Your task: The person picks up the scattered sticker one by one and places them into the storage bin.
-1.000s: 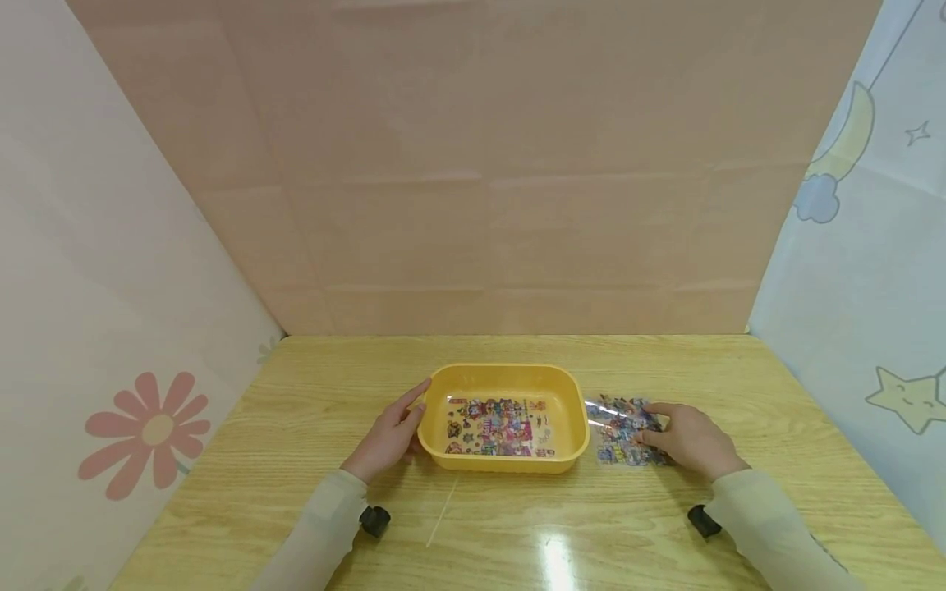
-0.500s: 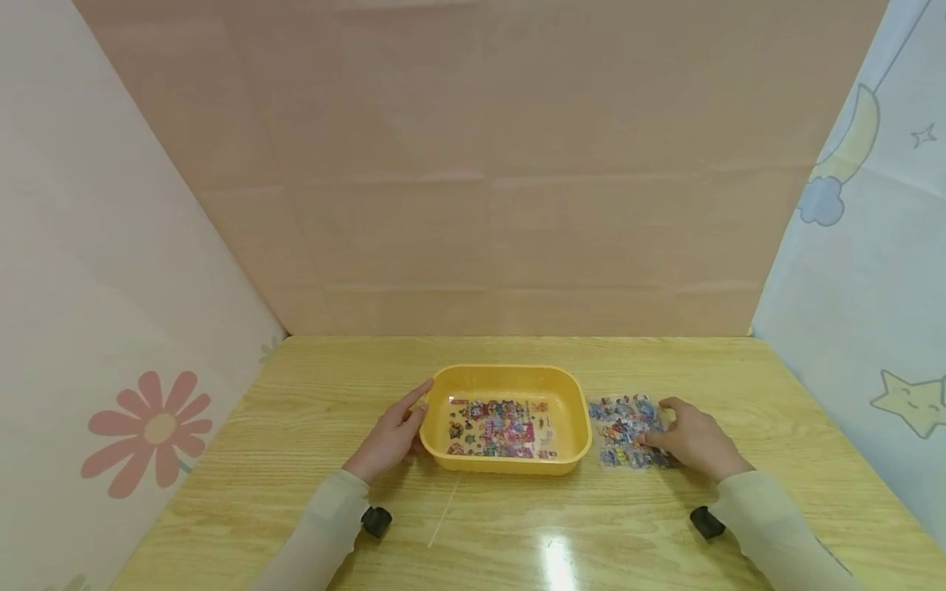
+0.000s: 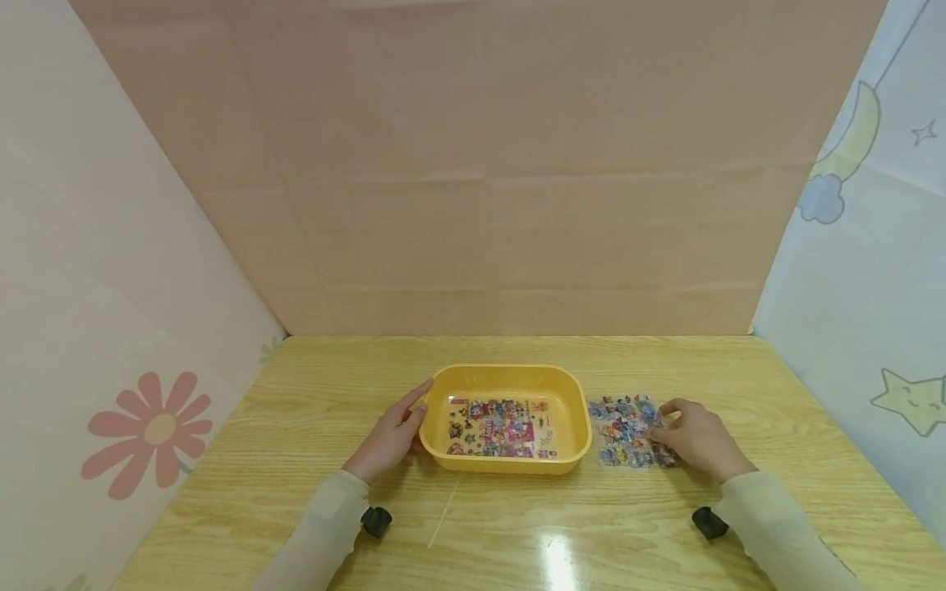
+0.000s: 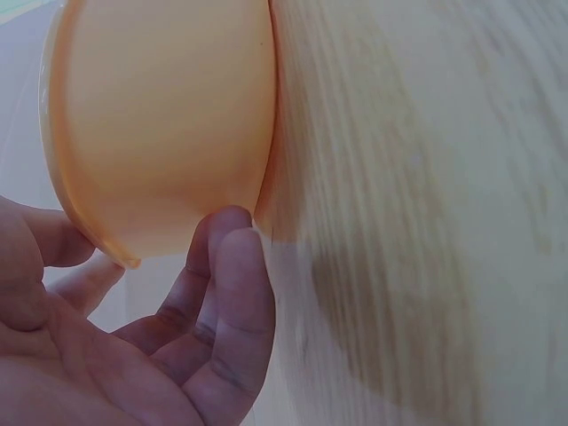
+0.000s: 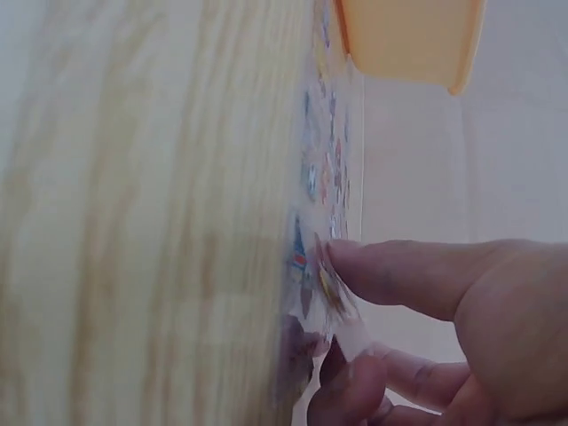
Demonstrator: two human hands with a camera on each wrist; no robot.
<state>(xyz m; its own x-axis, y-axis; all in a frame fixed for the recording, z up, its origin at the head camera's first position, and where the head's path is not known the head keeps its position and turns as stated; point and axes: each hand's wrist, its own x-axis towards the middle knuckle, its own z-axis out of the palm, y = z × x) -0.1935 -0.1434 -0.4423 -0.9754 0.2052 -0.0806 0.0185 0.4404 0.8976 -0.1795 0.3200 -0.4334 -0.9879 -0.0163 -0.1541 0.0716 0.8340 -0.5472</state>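
The outer sheet (image 3: pixel 624 429) lies flat on the table (image 3: pixel 310 402) at the tub's three o'clock, its three o'clock edge lifted a little. There the right hand (image 3: pixel 698 442) pinches it, thumb above, finger beneath, the gap nearly closed. The tub (image 3: pixel 504 465) holds the inner sheet (image 3: pixel 502 428). At its nine o'clock the left hand (image 3: pixel 389 437), half open, holds the end, thumb at the rim, fingers bent against the wall. The film looks limp, so best keep the pinch light and lift slowly. Count: two sheets seen (layers beneath, cannot tell), one tub, two hands, one table
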